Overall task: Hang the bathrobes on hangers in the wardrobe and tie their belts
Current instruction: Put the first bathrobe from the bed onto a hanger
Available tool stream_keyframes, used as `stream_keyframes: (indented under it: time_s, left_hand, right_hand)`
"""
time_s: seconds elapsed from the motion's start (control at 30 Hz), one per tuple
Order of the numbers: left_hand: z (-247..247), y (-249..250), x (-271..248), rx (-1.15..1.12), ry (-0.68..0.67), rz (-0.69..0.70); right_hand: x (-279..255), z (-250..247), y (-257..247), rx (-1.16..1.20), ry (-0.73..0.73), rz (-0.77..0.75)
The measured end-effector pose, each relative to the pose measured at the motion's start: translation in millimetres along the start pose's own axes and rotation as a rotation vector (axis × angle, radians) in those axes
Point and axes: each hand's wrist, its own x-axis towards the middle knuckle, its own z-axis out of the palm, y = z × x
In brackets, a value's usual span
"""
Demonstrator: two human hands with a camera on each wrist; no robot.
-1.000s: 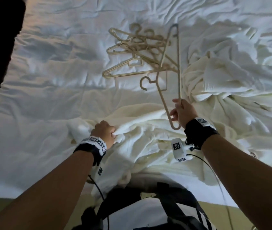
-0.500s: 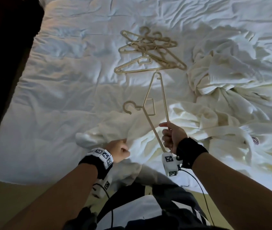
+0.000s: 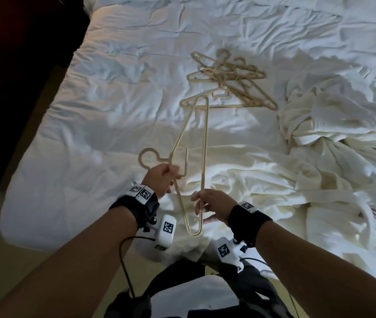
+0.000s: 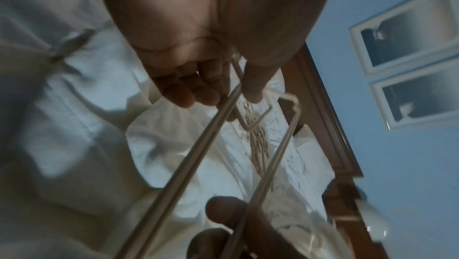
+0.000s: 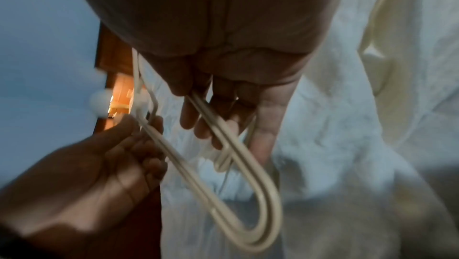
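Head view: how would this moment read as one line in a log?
left hand: grips beige plastic hanger near hook | right hand: holds its bar | cream bathrobe: on bed, unhung

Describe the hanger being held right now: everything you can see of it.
The hanger is thin and beige, and looks like plastic: an open triangle with a round hook and a small inner loop beneath it. It is held in the air above the bed and the cream bathrobe, turned on end, hook pointing left. The left hand grips it just below the hook; the right hand pinches the straight bottom bar. Nothing else touches it.
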Motion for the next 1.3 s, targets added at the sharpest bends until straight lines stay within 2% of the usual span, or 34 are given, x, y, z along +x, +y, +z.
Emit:
stream_keyframes:
  time_s: [0.1, 0.17, 0.27, 0.37, 0.53, 0.67, 0.73, 0.83, 0.93, 1.0, 1.07, 1.17, 1.3]
  left_hand:
    - [-5, -4, 8, 0.187, 0.067, 0.069]
    - [-21, -14, 17, 0.272, 0.167, 0.054]
    - [-58, -32, 30, 0.237, 0.314, -0.049]
    - [-85, -37, 24, 0.230, 0.412, -0.097]
    - [-107, -44, 6, 0.199, 0.536, -0.102]
    - [-119, -74, 22, 0.123, 0.564, -0.141]
    - [-125, -87, 39, 0.152, 0.549, -0.157]
    - [-114, -39, 28, 0.150, 0.518, -0.158]
    - [-106, -12, 33, 0.302, 0.546, -0.141]
    - [-93, 0, 36, 0.344, 0.558, -0.103]
    - [-75, 10, 42, 0.359, 0.521, -0.040]
    - [-42, 22, 46, 0.486, 0.334, 0.116]
    - [3, 34, 44, 0.639, 0.186, 0.322]
  right_hand:
    - [12, -3, 1, -0.580, 0.065, -0.106]
    - [18, -11, 4, -0.962, 0.215, -0.150]
    - [22, -17, 10, -1.258, 0.448, -0.263]
    - [37, -23, 15, -1.433, 0.478, -0.276]
    - [68, -28, 8, -1.392, 0.327, -0.180]
    - [73, -27, 2, -1.448, 0.334, -0.161]
    - [64, -36, -7, -1.389, 0.364, -0.166]
    - [49, -71, -21, -1.327, 0.465, -0.124]
    - [26, -126, -13, -1.101, 0.627, 0.065]
    - [7, -157, 1, -0.867, 0.719, 0.188]
    - [-11, -175, 13, -0.638, 0.797, 0.241]
    - [-33, -180, 23, -0.389, 0.868, 0.202]
    - [-40, -170, 30, -0.603, 0.753, 0.184]
